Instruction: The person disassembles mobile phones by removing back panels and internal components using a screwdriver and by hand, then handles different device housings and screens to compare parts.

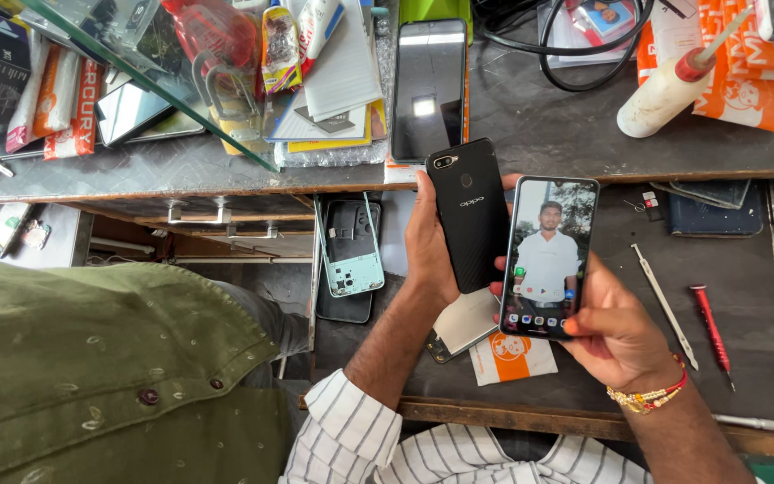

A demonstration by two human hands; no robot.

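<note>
1. The left hand (430, 246) is closed around a black phone (469, 215) held upright with its back, camera lens at the top, toward the viewer; the thumb lies along its left edge and the fingers are hidden behind it.
2. The right hand (615, 332) is wrapped around the lower end of a second phone (548, 257), whose lit screen shows a photograph and a row of icons. The two phones stand side by side above the tabletop (745, 287), their long edges close together or just touching; which, I cannot tell.
3. Beneath the hands lie a pale flat part (464, 323) and an orange-and-white packet (512, 357).
4. To the left rests an opened phone frame with a pale green inner shell (351, 246), its parts exposed, on top of a dark device.
5. To the right lie a thin metal pry tool (665, 306) and a red-handled screwdriver (711, 330), both untouched.
6. On the upper shelf (584, 134) lies a third phone with a dark screen (429, 90), with a white glue bottle (669, 90) further right.
7. Judged from this arrangement, both held phones are closed up and one is running; the tools lie idle, and the open frame remains unassembled.
</note>
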